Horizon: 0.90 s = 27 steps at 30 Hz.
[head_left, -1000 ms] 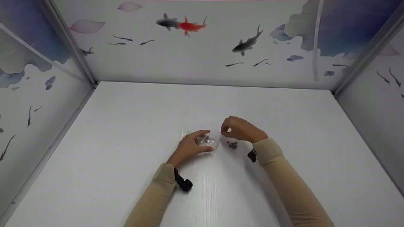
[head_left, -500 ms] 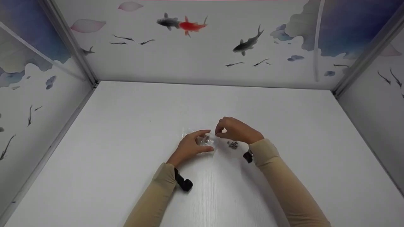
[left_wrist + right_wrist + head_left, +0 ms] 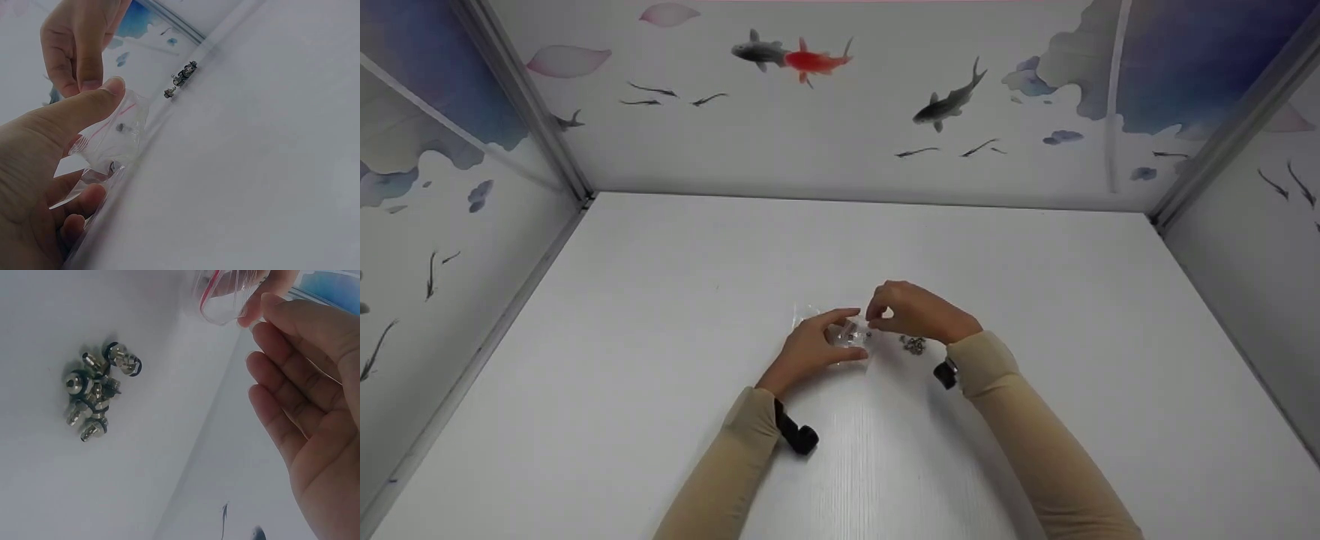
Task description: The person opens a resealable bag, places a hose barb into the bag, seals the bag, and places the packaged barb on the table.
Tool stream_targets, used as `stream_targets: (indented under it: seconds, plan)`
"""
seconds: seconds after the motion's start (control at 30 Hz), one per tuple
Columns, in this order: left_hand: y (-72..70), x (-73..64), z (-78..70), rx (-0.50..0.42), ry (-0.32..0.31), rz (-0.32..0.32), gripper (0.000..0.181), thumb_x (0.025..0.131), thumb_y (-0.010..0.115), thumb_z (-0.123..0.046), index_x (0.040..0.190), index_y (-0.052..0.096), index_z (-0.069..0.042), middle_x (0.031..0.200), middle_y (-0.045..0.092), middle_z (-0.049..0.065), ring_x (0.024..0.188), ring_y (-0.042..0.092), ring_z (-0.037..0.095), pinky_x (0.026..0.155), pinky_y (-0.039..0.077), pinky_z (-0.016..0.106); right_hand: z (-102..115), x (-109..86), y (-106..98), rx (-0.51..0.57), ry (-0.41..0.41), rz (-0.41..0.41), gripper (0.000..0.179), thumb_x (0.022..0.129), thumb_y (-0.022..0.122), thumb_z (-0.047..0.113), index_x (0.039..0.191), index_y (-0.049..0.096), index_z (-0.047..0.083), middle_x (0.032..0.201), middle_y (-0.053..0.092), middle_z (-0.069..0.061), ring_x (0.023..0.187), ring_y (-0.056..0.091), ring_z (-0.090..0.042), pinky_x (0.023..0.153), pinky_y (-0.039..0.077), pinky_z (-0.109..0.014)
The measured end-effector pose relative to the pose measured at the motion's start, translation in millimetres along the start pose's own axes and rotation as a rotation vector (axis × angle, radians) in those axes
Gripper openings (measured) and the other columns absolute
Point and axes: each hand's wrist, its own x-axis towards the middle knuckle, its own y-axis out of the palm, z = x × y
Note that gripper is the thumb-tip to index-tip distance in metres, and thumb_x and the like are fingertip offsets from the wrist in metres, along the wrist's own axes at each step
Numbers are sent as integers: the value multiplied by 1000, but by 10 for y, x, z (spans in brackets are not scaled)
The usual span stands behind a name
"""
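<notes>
My left hand [image 3: 812,345] holds a clear zip bag [image 3: 132,115], thumb on one side and fingers on the other, with its mouth turned to the right. Inside the bag shows a small dark metal fitting [image 3: 120,127], with another shiny piece [image 3: 112,166] lower down. At the bag's mouth is my right hand [image 3: 919,309], thumb and forefinger close together and nothing visible between them. Just below its fingertips a dark speck [image 3: 869,335] shows against the bag. A small pile of barbed metal fittings [image 3: 93,391] with black rings lies on the table under the right hand.
The white table [image 3: 675,300] is walled at the back and sides by panels [image 3: 840,127] printed with fish. A black wrist camera [image 3: 802,440] sits at the left cuff, another camera [image 3: 946,373] at the right.
My right hand has moved left and slightly down to the bag's mouth. A dark speck now shows below its fingertips. The left hand has stayed in place.
</notes>
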Motion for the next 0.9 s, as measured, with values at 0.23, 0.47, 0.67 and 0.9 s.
stream_targets:
  seconds: [0.23, 0.47, 0.67, 0.9]
  plan:
    - [-3, -1, -6, -6, -2, 2, 71, 75, 80, -45, 138, 53, -27, 122, 63, 1, 88, 52, 15, 78, 42, 34, -51, -23, 2, -12, 15, 23, 17, 88, 69, 9, 103, 75, 4, 97, 71, -6, 93, 63, -19, 85, 52, -33]
    - [-8, -4, -5, -6, 4, -3, 70, 75, 80, -45, 137, 54, -27, 122, 63, 3, 83, 50, 14, 72, 40, 30, -105, -82, -8, -4, 55, 44, 16, 88, 69, 10, 102, 75, 5, 97, 71, -6, 93, 64, -22, 85, 52, -35]
    - [-5, -1, 7, 1, 11, -8, 71, 74, 79, -47, 137, 54, -26, 124, 63, 2, 84, 52, 14, 75, 43, 32, -172, -143, -7, -3, 88, 49, 13, 87, 70, 10, 98, 75, 6, 94, 71, -5, 91, 64, -21, 84, 52, -36]
    - [1, 2, 3, 1, 12, -19, 70, 73, 81, -46, 135, 56, -27, 125, 63, 3, 87, 53, 15, 78, 44, 34, -267, -196, 31, -26, 165, 89, 12, 88, 70, 12, 97, 75, 7, 93, 70, -5, 89, 63, -18, 83, 52, -36]
